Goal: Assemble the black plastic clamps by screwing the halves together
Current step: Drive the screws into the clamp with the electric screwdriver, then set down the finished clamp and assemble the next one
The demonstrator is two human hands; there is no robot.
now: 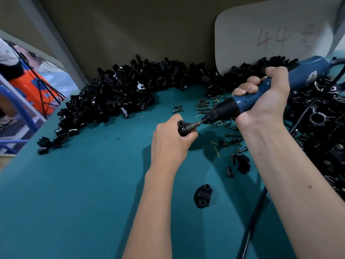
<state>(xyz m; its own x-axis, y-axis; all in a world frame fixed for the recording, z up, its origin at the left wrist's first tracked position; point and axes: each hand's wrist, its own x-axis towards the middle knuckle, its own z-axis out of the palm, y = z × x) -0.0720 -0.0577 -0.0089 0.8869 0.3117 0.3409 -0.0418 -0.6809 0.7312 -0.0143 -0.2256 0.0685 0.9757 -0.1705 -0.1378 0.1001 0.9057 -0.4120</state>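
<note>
L hand [170, 144] bare | R hand [265, 101] bare | forearms bare, no sleeves

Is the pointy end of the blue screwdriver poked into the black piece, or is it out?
In. The blue screwdriver has its bit tip meeting the black clamp held by the left hand; the right hand grips the tool.

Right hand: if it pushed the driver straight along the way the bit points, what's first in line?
The clamp gripped in the left hand; the electric screwdriver in the right hand already has its bit there.
</note>
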